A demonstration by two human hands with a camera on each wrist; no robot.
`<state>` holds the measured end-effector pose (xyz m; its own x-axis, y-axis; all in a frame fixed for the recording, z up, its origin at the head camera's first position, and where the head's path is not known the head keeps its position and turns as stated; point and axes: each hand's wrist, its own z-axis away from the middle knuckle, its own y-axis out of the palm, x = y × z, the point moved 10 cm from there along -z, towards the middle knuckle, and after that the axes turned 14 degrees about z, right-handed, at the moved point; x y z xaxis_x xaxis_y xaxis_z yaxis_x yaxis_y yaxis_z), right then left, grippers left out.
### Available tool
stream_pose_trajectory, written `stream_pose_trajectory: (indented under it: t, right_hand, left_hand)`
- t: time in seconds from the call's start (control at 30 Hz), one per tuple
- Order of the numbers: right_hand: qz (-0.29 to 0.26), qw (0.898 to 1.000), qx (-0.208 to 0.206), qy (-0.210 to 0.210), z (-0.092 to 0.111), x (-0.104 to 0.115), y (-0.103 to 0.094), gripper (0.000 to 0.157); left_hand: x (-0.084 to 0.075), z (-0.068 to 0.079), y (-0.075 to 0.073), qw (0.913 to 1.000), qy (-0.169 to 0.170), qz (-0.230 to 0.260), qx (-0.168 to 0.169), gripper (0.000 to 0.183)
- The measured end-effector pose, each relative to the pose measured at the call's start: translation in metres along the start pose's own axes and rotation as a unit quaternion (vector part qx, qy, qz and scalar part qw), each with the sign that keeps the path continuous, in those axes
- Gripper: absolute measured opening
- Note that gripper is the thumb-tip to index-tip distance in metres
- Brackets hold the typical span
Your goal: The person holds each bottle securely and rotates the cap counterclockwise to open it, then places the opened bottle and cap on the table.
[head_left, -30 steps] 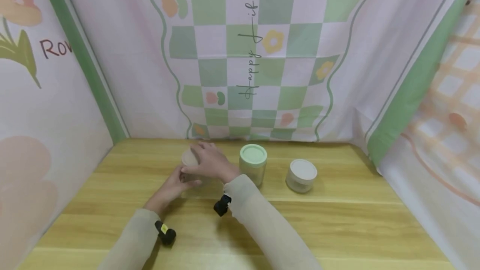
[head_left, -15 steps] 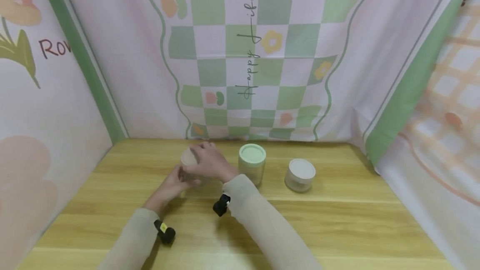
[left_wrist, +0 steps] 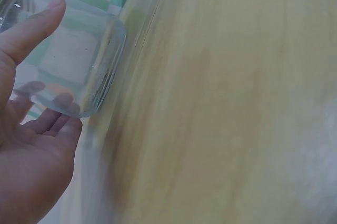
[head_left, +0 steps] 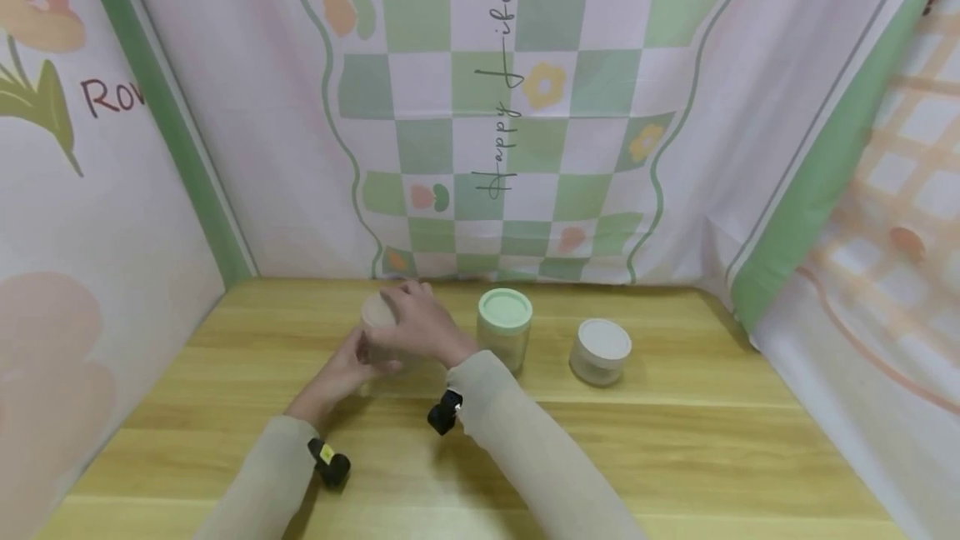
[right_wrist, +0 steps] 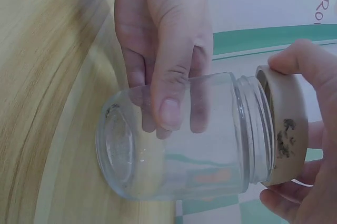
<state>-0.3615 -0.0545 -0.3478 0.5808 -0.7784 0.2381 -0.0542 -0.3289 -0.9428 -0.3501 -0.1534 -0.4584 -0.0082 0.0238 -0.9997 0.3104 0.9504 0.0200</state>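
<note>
My left hand holds a clear glass jar by its side, thumb on one face and fingers on the other. The right hand grips a beige lid by its rim, with dark marks on the lid's side. At the jar's mouth the lid sits over the end of the neck, and bare glass threads show below it in the right wrist view. Whether the threads are engaged cannot be told. From the head view, the hands cover most of this jar; its base is plain in the left wrist view.
A taller jar with a mint-green lid stands just right of my right hand. Farther right is a short jar with a white lid. All are on a wooden table, with a checked cloth hanging behind.
Both hands stay at the same jar. The right hand's fingers have shifted very slightly around the lid; the other two jars have not moved.
</note>
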Motion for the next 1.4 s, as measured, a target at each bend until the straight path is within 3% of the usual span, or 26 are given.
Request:
stream_pose_trajectory:
  t: [0.4,0.57,0.77,1.0,1.17,1.4]
  right_hand:
    - [0.028,0.997,-0.066,-0.014,0.010,0.005,-0.022,0.077]
    - [0.015,0.997,-0.075,-0.021,0.017,0.010,-0.033,0.077]
    - [-0.066,0.997,-0.045,-0.012,0.025,0.006,-0.032,0.079]
    - [-0.160,0.987,-0.008,0.008,0.038,0.003,-0.032,0.079]
    - [-0.186,0.982,0.022,0.012,0.044,0.003,-0.029,0.082]
    - [-0.199,0.979,0.052,-0.012,0.054,0.003,-0.022,0.081]
  left_hand:
    - [-0.003,0.000,0.003,0.9998,0.007,-0.015,0.012,0.092]
    - [-0.004,-0.003,0.002,0.9995,0.013,-0.021,0.021,0.092]
    - [-0.007,-0.002,0.004,0.9990,0.026,-0.004,0.037,0.088]
    - [-0.006,-0.001,0.003,0.9993,0.024,-0.020,0.018,0.088]
    - [-0.006,-0.003,0.003,0.9991,0.033,-0.013,0.022,0.088]
    - [-0.001,0.000,0.001,0.9998,0.010,-0.010,0.017,0.088]
